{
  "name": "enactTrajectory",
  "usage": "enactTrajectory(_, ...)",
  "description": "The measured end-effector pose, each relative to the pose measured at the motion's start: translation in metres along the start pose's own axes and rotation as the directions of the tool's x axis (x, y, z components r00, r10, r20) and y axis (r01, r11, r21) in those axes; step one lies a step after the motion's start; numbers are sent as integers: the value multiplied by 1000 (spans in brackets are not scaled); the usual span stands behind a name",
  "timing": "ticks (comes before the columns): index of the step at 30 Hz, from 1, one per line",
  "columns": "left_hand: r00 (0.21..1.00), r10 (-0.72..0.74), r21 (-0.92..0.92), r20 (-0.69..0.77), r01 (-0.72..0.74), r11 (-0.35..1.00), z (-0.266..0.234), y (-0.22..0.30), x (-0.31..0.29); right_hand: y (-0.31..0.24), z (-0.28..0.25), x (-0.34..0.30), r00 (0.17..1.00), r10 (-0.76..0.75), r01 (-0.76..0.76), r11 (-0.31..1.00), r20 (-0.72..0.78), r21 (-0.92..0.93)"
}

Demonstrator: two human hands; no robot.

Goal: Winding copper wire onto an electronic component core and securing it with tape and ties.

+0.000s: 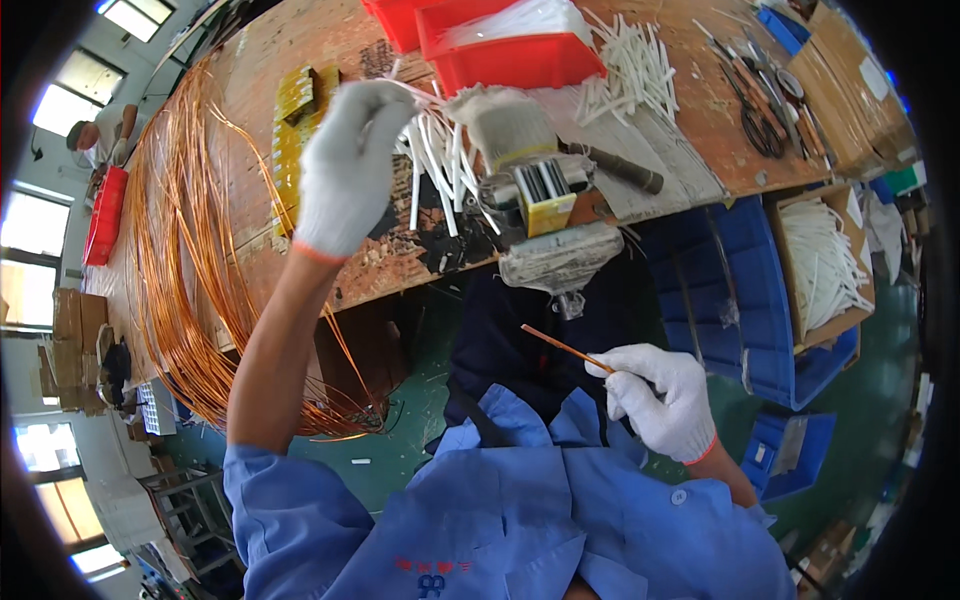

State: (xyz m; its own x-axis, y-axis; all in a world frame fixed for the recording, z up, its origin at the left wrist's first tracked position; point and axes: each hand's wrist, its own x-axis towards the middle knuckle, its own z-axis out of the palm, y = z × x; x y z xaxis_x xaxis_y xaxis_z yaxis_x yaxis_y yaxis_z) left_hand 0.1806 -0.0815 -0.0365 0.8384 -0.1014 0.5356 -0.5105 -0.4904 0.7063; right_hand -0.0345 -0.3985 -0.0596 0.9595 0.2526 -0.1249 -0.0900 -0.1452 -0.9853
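Note:
My left hand (345, 175), in a white glove, is raised over the bench with its fingers curled together. A thin pale tube (432, 97) shows beside its fingertips; whether they grip it is hidden. Below and right of it lies a pile of white tubes (440, 165). My right hand (665, 400), also gloved, pinches a short copper-coloured wire (560, 346) between thumb and fingers in front of my body. The wire points up and left, toward a bench vise (560, 255). Clamped in the vise is a yellow-sided block (550, 210) with dark plates.
A coil of copper wire (185, 250) hangs over the bench's left side. Red bins (510, 62) and more white tubes (640, 75) are behind the vise. Scissors (762, 130) and hand tools lie at right, above a blue crate (715, 300). Another person (105, 130) is far left.

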Motion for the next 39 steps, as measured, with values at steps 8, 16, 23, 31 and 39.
enactTrajectory(8,803,89,49,589,-145,988,-34,115,-90,-9,-5,7,985,79,-87,995,151,48)
enactTrajectory(16,691,-245,30,680,308,951,-5,121,-132,-13,37,31,874,-478,473,791,90,-387)
enactTrajectory(23,685,-401,56,609,467,883,-25,122,-122,-22,9,22,954,-299,294,921,20,-255)
enactTrajectory(31,700,-82,-24,709,140,990,-19,117,-124,-31,14,19,976,-202,212,968,83,-135)
enactTrajectory(39,696,-73,-45,714,150,988,-19,112,-123,-34,13,22,970,-198,216,967,139,-132)
